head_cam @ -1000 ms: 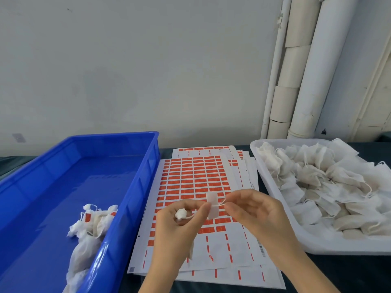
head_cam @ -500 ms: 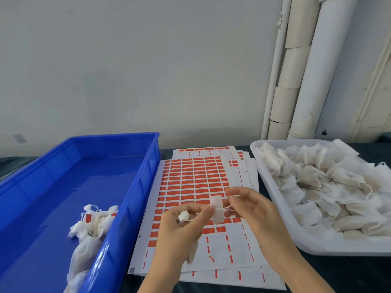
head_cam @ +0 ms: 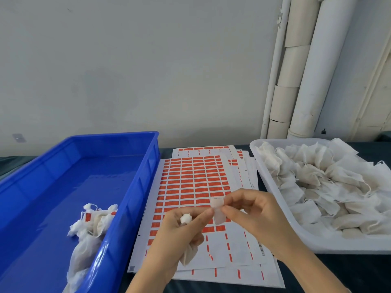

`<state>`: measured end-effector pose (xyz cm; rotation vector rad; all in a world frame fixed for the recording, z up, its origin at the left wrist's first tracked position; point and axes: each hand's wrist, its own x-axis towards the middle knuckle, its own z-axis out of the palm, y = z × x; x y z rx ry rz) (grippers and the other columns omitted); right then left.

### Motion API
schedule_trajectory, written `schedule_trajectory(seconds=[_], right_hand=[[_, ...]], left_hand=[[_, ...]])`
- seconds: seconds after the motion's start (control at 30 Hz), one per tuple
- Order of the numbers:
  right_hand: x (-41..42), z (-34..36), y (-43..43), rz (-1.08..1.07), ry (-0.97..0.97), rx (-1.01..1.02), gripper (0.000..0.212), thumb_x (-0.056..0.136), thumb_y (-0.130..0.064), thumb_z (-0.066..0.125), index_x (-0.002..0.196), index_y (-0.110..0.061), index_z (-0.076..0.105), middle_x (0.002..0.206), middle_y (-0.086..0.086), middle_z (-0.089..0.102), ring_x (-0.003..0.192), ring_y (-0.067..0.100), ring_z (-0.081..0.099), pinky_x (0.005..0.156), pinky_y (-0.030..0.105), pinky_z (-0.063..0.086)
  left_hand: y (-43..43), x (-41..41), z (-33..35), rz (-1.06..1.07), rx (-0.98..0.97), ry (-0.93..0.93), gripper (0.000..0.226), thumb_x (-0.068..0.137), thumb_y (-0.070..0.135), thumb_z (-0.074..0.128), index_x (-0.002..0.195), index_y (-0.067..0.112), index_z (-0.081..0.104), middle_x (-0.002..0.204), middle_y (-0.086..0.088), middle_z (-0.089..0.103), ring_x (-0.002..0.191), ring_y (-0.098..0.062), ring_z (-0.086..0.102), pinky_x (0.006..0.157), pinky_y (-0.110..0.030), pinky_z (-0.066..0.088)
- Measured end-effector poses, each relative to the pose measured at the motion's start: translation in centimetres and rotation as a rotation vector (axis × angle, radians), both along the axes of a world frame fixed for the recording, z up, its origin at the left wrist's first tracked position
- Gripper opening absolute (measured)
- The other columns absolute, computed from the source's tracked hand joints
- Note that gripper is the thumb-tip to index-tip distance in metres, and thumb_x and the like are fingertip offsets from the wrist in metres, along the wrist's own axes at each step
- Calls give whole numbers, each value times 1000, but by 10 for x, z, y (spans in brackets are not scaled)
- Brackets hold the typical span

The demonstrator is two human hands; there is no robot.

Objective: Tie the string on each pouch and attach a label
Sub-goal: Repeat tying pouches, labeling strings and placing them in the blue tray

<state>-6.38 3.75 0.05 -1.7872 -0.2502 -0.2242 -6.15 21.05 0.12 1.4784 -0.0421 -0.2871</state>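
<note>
My left hand grips a small white pouch by its gathered neck; the pouch's body hangs below my palm. My right hand pinches a pale label, which faces me with its back side and stands upright between both hands' fingertips. My left forefinger touches the label's left edge. The pouch's string is hidden behind the fingers and label. Both hands hover over the orange label sheets.
A blue bin on the left holds a few labelled pouches. A white tray on the right is heaped with loose white pouches. Pipes run up the wall at the back right.
Both hands have come closer together and shifted slightly down. The string stretched between them is no longer seen, and the label now sits right between the fingertips.
</note>
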Motion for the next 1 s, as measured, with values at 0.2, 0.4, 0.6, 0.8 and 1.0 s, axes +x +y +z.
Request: schedule_trajectory(seconds=[0.2, 0.4, 0.6, 0.8, 1.0], right_hand=[[0, -4, -1, 2, 7, -24, 10, 81, -14, 73, 84, -23, 72, 84, -9, 72, 85, 12, 68, 76, 20, 55], [-3, 1, -1, 161, 91, 104, 18, 84, -20, 66, 99, -28, 69, 100, -13, 72, 97, 9, 67, 78, 18, 54], [-2, -3, 1, 10, -81, -27, 7, 79, -25, 70, 84, -31, 71, 86, -15, 72, 88, 10, 65, 77, 18, 53], [-5, -9, -2, 4, -274, -135, 16, 76, -34, 68, 89, -27, 75, 93, -17, 71, 95, 8, 66, 84, 17, 52], [-8, -10, -2, -1, -329, -167, 17, 77, -29, 69, 90, -23, 78, 95, -14, 69, 97, 11, 66, 87, 28, 55]], left_hand=[[3, -1, -1, -13, 83, -35, 42, 48, 48, 76, 80, 22, 79, 55, 0, 56, 46, -7, 44, 51, -21, 40], [0, -1, -5, 167, 179, -73, 4, 73, 32, 77, 71, 29, 77, 57, 4, 64, 44, -3, 51, 50, -15, 42], [-1, -2, -4, 155, 228, -89, 6, 73, 32, 77, 69, 28, 77, 51, 4, 59, 44, -6, 49, 51, -18, 42], [2, -1, -1, 56, -143, 102, 28, 64, 16, 77, 42, 15, 60, 42, -2, 37, 36, -9, 33, 42, -20, 33], [1, 1, -2, 28, -236, 174, 30, 60, 19, 72, 36, 17, 53, 40, -1, 36, 35, -8, 31, 40, -19, 32]])
